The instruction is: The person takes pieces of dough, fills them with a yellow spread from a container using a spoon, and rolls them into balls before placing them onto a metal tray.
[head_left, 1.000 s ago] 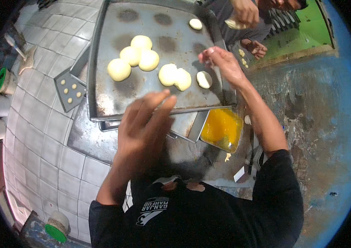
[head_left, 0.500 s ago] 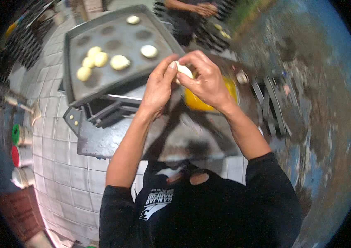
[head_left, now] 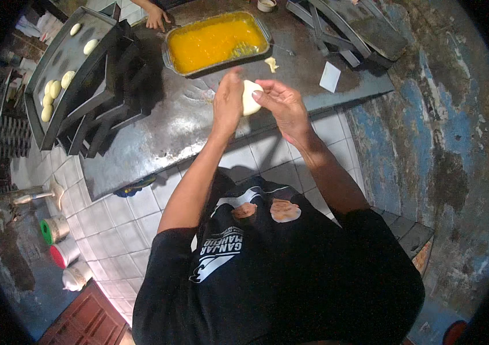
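Left hand (head_left: 229, 106) and right hand (head_left: 286, 109), both loosely curled around the dough (head_left: 250, 99), have drawn it well away from the tray (head_left: 62, 56) at nine o'clock, apparently mid-shaping.

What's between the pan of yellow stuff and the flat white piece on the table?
A small pale scrap lies between the pan and flat white piece, as the head view shows.

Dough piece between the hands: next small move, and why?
Probably a gentle rounding press with the thumb of the right hand: the dough piece looks elongated, that thumb lies on it, and the left hand is at its other side.
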The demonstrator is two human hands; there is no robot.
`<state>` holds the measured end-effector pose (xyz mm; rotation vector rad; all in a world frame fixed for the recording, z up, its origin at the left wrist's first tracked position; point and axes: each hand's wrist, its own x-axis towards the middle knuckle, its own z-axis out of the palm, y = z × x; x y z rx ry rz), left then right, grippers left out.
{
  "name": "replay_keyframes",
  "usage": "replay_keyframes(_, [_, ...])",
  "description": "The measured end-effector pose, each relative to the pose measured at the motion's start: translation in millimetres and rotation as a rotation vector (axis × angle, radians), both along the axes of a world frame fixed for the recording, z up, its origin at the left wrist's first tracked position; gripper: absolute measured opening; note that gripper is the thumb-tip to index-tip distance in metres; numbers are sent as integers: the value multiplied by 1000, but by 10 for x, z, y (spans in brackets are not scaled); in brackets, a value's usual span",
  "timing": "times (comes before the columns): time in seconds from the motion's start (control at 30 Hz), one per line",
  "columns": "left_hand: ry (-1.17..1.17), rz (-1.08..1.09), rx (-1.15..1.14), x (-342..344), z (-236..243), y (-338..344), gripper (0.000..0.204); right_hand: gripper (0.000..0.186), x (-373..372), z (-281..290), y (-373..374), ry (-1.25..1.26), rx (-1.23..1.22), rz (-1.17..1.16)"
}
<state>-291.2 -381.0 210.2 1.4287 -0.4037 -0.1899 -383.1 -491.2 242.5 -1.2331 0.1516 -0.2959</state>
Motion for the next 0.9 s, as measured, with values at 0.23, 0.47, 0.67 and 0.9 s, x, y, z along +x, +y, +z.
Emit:
replay_keyframes(0.23, [466,-353,681,-584,-1002,558,41,15,-146,-1065,187,-109,-1286,81])
replay_keyframes(0.47, [716,-186,4,112,-1098,722,65,24,1119,-1703,-605,416,-1175,-28])
replay_keyframes(0.67, [666,-191,60,1094,-866,713,63,21,1362,-2159,-645,263,-1756,262])
replay_keyframes(0.9, [339,-127,214,1989,-880,592,65,15,2249,-1288,-957,325,-1230,-43])
